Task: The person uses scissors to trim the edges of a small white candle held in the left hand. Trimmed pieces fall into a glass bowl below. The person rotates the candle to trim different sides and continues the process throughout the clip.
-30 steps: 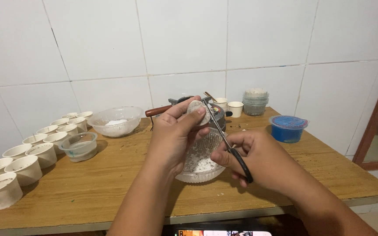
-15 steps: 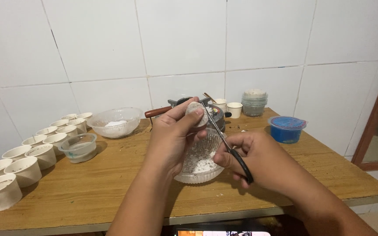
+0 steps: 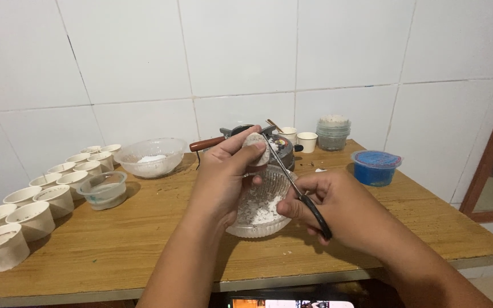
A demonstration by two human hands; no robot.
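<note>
- Your left hand (image 3: pixel 223 182) pinches a small round pale lump (image 3: pixel 255 149) between thumb and fingertips, closed firmly on it, held up over the clear ribbed bowl (image 3: pixel 258 205) at the middle of the bench (image 3: pixel 144 239).
- Your right hand (image 3: pixel 338 208) is wrapped shut round the black handles of the scissors (image 3: pixel 295 185); the blades point up toward 11 o'clock and meet the lump at its right edge.
- Judging from this, you do well to keep the lump directly above the bowl so that the white crumbs land on the heap already inside, and to keep your left thumb back from the blade tips.
- Hold the blades nearly flat to the surface; a steep angle looks likely to gouge or slip toward your fingers.
- At 12 o'clock behind the bowl stands a dark pan (image 3: pixel 281 149) with a reddish-brown handle sticking out to the left, close enough to catch the scissor tips.
- At 10 o'clock sits a clear bowl of white powder (image 3: pixel 149 157), and nearer you a small clear tub (image 3: pixel 105 189).
- Along the left edge, from 8 to 10 o'clock, runs a double row of white cups (image 3: pixel 35 214).
- At 2 o'clock stands a blue tub (image 3: pixel 375 168); behind it a stack of clear tubs (image 3: pixel 334 132) against the tiled wall (image 3: pixel 246 51).
</note>
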